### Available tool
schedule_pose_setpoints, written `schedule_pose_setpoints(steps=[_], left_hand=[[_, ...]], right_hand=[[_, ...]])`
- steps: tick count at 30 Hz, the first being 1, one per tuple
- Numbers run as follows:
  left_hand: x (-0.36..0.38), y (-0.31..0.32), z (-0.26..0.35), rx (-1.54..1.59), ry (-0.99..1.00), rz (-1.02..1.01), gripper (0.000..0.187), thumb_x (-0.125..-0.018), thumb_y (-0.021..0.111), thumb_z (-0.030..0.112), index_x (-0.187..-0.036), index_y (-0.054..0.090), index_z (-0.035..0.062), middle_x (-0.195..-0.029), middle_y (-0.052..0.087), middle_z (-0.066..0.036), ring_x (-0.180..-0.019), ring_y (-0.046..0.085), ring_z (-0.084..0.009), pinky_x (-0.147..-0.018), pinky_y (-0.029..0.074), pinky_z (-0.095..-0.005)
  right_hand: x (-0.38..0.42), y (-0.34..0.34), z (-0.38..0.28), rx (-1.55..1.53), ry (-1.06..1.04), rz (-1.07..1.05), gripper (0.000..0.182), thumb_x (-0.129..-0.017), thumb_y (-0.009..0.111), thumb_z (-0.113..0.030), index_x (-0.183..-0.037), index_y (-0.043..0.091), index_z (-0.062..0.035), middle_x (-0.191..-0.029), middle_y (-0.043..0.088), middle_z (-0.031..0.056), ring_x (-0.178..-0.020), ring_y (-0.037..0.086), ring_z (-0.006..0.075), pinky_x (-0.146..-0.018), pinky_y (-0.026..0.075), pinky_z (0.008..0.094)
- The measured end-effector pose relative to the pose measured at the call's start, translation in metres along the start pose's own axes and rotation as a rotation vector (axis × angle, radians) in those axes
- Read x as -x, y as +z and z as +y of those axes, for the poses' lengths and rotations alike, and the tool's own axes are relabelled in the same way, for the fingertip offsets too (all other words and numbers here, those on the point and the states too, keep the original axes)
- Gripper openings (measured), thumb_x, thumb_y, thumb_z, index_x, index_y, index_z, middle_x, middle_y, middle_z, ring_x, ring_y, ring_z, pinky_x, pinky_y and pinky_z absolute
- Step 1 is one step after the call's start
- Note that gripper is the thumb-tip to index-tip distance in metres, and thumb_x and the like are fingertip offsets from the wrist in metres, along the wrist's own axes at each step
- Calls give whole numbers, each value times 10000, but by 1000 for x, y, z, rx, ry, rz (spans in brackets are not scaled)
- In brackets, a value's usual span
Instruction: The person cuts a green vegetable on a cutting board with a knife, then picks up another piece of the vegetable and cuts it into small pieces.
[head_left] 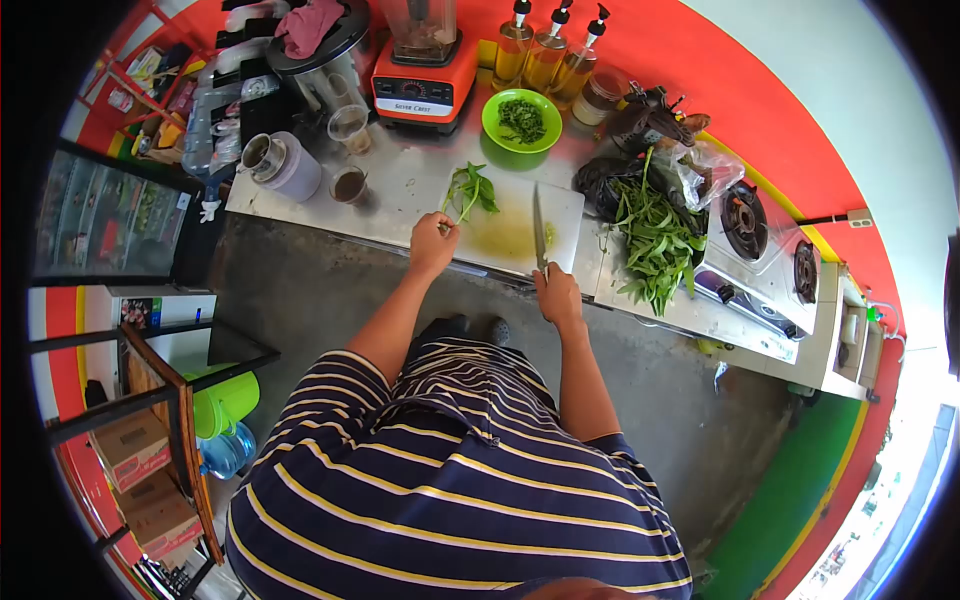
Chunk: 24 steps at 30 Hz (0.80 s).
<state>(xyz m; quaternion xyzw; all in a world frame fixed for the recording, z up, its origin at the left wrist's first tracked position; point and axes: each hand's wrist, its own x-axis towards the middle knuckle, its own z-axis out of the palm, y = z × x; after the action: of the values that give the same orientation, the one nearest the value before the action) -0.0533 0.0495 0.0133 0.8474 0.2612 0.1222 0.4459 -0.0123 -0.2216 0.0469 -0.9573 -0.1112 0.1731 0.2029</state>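
The fingers of the left hand (433, 243) are pinching the stem ends of a small bunch of leafy greens (470, 190), and the leaves are fanning away from the hand over the far left part of the white cutting board (510, 235). The fingers of the right hand (558, 297) are wrapping around the handle of a knife (539, 232), whose blade is lying along the board and pointing away from the body, a little to the right of the bunch and not touching it.

The greens are looking light, limp and soft, so they are likely to flop and bruise if squeezed; the firmer stems, where the left hand is gripping, seem the sensible place to hold them. The knife is stiff and sharp, best held by the handle only.

The board is resting on the steel tabletop (400, 195). Beyond it, a green bowl (521, 121) is holding chopped leaves. To the right, a larger heap of greens (655, 245) is lying beside a gas stove (760, 245). Farther back, an orange blender (422, 60) and three oil bottles (545, 50) are standing.
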Motion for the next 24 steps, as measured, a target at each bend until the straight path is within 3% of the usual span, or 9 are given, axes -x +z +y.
schedule_pose_setpoints(steps=[5, 8, 13, 18, 20, 22, 24], left_hand=[[-9, -29, 10, 272, 9, -67, 104, -875, 723, 85, -907, 662, 8, -869, 699, -80, -741, 660, -143, -719, 513, -286], [-28, -44, 13, 404, 16, -145, 88, -916, 697, 59, -961, 656, -5, -904, 695, -31, -794, 635, -107, -758, 502, -273], [-43, -85, 33, 483, 48, -125, 90, -920, 694, 58, -983, 672, -3, -908, 698, -34, -822, 635, -104, -760, 506, -265], [-56, -126, 41, 543, 58, -125, 124, -917, 709, 70, -1019, 683, 5, -911, 692, -28, -826, 626, -104, -766, 502, -264], [-61, -136, 52, 513, 16, -176, 157, -919, 722, 93, -1038, 684, 0, -959, 697, -16, -910, 642, -99, -834, 502, -265], [-68, -135, 53, 474, 66, -216, 149, -920, 720, 101, -1025, 691, 1, -955, 699, -14, -912, 643, -99, -834, 500, -264], [-71, -126, 52, 432, 112, -266, 143, -920, 719, 109, -1011, 699, 1, -951, 701, -12, -914, 644, -99, -833, 499, -263]], right_hand=[[12, 15, 4, -26, 12, -29, 364, -941, 637, -377, -949, 647, -13, -903, 695, 293, -872, 670, 494, -784, 531, 565], [9, 13, 3, -56, 106, 106, 358, -907, 677, -353, -879, 678, 4, -810, 693, 247, -801, 665, 475, -742, 525, 546], [5, 8, -23, -189, 61, 182, 383, -899, 683, -350, -833, 661, 26, -743, 661, 246, -723, 647, 455, -678, 485, 534], [5, 25, -20, -257, 71, 104, 419, -892, 693, -362, -772, 653, 37, -734, 656, 244, -694, 633, 446, -646, 469, 517], [9, 26, -19, -228, 88, 127, 420, -894, 691, -363, -777, 654, 38, -738, 656, 249, -701, 636, 446, -652, 470, 519], [11, 31, -14, -197, 84, 225, 443, -899, 702, -372, -760, 634, 43, -638, 601, 212, -600, 610, 375, -590, 448, 472], [11, 33, -11, -202, 93, 244, 436, -904, 698, -364, -770, 629, 44, -645, 603, 214, -606, 611, 377, -592, 447, 475]])
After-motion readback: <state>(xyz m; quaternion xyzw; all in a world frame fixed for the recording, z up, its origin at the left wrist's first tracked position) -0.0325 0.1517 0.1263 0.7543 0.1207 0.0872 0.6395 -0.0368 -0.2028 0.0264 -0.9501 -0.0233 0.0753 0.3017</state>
